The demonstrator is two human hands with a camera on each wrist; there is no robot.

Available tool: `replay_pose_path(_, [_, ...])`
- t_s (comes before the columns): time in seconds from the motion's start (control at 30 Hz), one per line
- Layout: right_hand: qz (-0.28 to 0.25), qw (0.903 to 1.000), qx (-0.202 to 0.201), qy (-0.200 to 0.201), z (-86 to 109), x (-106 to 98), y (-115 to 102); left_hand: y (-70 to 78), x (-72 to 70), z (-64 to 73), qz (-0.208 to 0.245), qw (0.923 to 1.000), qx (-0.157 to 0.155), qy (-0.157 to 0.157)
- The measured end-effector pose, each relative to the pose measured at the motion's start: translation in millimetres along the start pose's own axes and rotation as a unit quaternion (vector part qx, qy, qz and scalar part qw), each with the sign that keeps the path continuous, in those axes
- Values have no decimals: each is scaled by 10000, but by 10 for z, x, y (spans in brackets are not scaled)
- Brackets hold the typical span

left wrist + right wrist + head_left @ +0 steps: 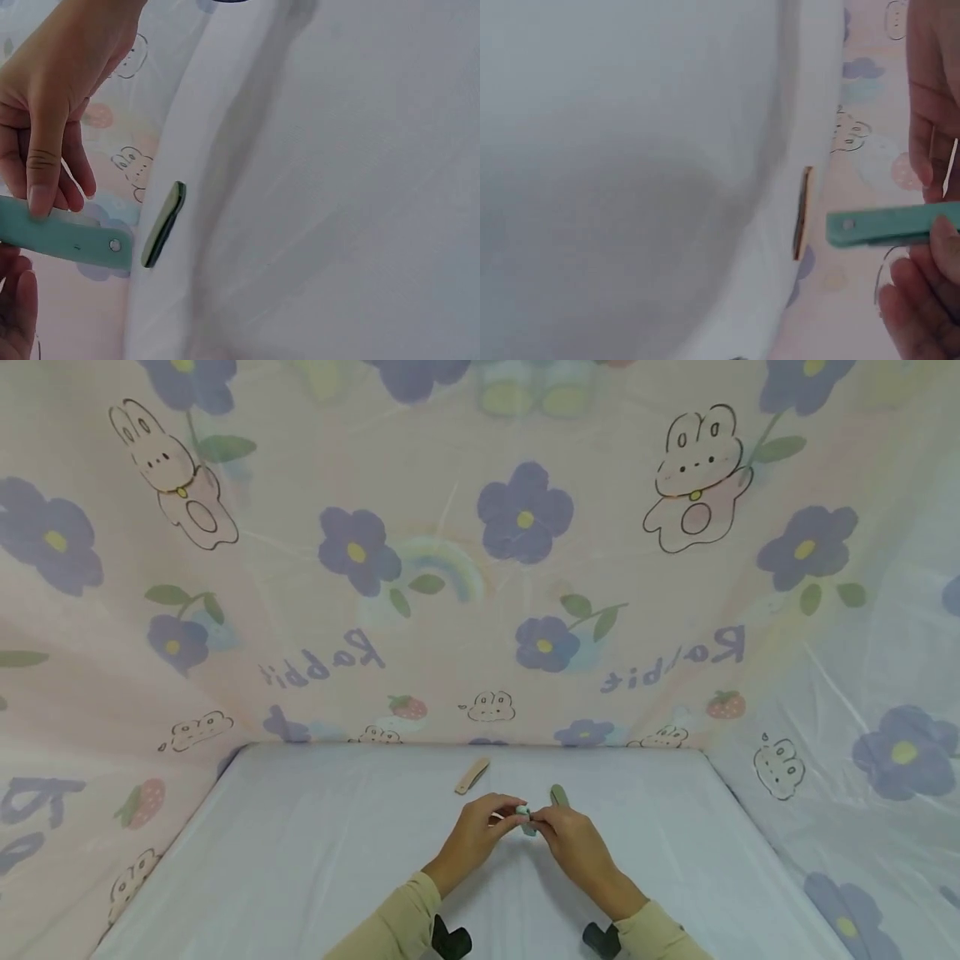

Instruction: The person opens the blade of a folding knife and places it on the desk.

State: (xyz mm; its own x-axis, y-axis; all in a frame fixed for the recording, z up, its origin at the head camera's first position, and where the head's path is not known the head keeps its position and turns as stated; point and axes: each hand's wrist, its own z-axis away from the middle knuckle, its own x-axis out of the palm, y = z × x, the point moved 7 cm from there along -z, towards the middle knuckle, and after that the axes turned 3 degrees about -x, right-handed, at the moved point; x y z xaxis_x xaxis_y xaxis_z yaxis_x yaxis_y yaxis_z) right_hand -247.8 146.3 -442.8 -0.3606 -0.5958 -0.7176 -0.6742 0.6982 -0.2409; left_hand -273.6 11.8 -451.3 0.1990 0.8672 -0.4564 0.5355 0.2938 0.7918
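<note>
teal strip [79,241] | both hands [477,829] [576,843] pinching | table's side edges [180,847] well apart

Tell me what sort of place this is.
Probably a makeshift indoor workspace: pale pink rabbit-and-flower-print sheeting hangs around a flat white tabletop, with a slim mint-green bar held above it.

"What did the left hand [474,828] and right hand [576,843] pinch?"
"A slim teal strip [71,238], a round rivet [115,245] near one end, a darker layer [892,241] underneath."
"Where?"
"Above the white worktop [337,835], rivet end pointing away from its far edge."
</note>
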Motion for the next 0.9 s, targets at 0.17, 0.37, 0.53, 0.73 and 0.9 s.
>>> replay_pose_path(0.17, [-560,9983,175,-25,-107,-58,-94,106,-122,9,-59,9989,351,289])
replay_pose_path(0.37, [-981,9940,413,-271,-158,-59,-185,185,-210,46,45,9990,308,334])
replay_pose_path(0.53, [-1293,9884,563,-571,-186,-74,-218,317,-262,70,231,9991,167,298])
replay_pose_path(0.73, [-1889,9733,894,-953,-198,-76,-232,578,-365,107,462,9988,-31,181])
replay_pose_path(0.9, [-2377,9567,1272,-1102,-170,-55,-204,554,-371,115,635,9977,-183,167])
